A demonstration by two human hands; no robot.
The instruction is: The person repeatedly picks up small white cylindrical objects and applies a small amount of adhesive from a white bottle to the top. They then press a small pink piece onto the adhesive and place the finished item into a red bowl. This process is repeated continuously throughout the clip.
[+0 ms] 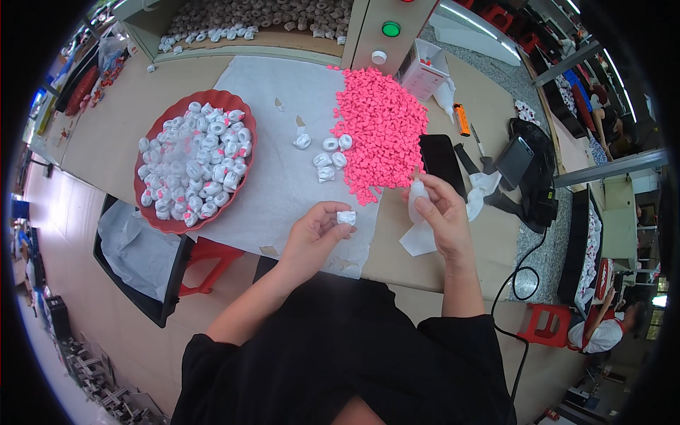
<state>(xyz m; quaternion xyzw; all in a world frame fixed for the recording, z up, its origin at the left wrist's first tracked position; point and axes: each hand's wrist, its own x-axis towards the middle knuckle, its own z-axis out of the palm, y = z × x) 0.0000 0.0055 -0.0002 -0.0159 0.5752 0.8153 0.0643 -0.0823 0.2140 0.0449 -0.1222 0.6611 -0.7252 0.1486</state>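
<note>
Between the fingertips of my left hand [316, 237] is a small white piece [346, 217], held over the near edge of the paper sheet. My right hand [443, 216] grips a small whitish squeeze bottle [418, 191], its narrow tip pointing up and away from me. Just beyond the hands spreads a heap of small bright pink pieces [379, 117]. Left of that heap, several white pieces with round hollows [331, 144] lie loose on the white paper [265, 184]. A scalloped red bowl [253, 149] at the left is piled with similar white pieces, some showing pink bits.
A black phone [440, 161], an orange lighter [462, 120] and a thin pointed tool [477, 140] lie right of the heap. A white box [423, 71] stands behind. Beyond the table is a shelf of pieces [262, 21]. A black tray [173, 273] sits lower left; a red stool [209, 265] is beneath.
</note>
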